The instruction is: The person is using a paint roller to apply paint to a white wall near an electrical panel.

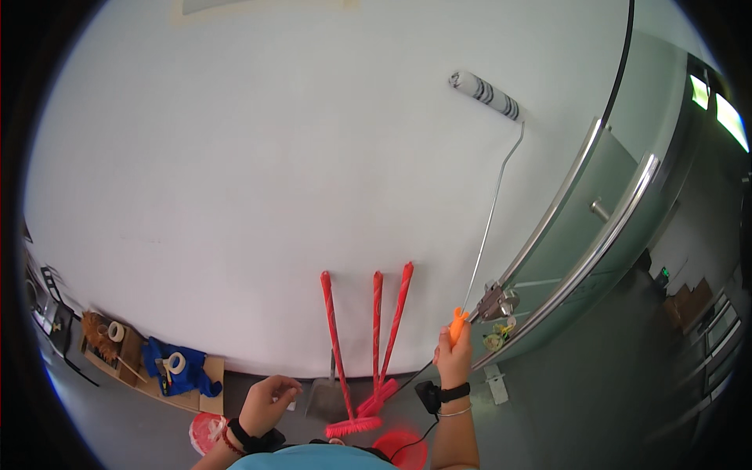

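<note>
My right hand (453, 364) is closed round the orange handle (458, 319) of a paint roller. Its long thin metal rod (490, 211) runs up to a white roller sleeve (487, 95) with dark stripes, which lies tilted against the white wall (235, 157) near the upper right. Low in front of me hangs my left hand (270, 398), its fingers loosely bent and apart, with nothing visible in it. Dark bands circle both wrists, and a small black device (428, 396) with a cable sits at the right one.
Red-handled brooms (377, 321) and a grey dustpan (325, 399) lean by the wall. At left, a cardboard box (211, 382) bears a blue cloth (186, 380) and tape rolls (177, 363). Red buckets (205, 432) stand below. A glass door with a metal handle (619, 223) borders the right.
</note>
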A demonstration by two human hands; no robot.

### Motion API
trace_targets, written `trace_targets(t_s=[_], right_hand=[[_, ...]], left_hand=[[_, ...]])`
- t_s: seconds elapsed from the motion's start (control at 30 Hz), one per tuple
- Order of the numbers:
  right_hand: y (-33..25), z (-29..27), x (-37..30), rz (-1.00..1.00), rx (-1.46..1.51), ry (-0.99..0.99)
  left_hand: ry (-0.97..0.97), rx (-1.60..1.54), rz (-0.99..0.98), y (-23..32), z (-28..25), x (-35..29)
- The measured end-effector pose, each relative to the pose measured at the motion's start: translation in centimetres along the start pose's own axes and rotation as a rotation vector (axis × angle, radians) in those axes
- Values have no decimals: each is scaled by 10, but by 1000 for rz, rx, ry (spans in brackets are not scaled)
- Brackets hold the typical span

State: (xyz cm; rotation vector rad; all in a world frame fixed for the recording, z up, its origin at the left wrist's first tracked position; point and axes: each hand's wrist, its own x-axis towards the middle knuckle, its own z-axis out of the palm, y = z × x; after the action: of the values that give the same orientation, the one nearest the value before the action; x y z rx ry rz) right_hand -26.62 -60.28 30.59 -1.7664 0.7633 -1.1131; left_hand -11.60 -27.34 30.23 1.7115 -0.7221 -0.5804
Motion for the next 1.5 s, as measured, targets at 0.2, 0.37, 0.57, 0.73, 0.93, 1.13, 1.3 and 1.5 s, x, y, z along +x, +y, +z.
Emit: trace_targets(t_s=[0.2,0.37,0.57,0.73,0.93,1.13,1.3,1.5], right_hand=[[-50,-4,45,-57,78,49],[-104,-1,83,-132,31,73],[-166,1,134,-198,88,91],[-202,-4,179,-295,107,126],[-250,-7,224,-409,123,159],[-301,-9,272,-483,142,185],[-352,-22,312,-564,194,171],[-402,-33,350,-603,182,203]], left_hand=[[47,-26,-34,0,-3,0],[69,-106,-114,-1,-6,2],[97,-47,72,9,-11,0],[126,-42,86,16,-8,11],[182,5,107,6,-5,22],[195,-9,111,18,-1,36],[235,20,146,14,3,42],[240,-15,130,11,5,55]])
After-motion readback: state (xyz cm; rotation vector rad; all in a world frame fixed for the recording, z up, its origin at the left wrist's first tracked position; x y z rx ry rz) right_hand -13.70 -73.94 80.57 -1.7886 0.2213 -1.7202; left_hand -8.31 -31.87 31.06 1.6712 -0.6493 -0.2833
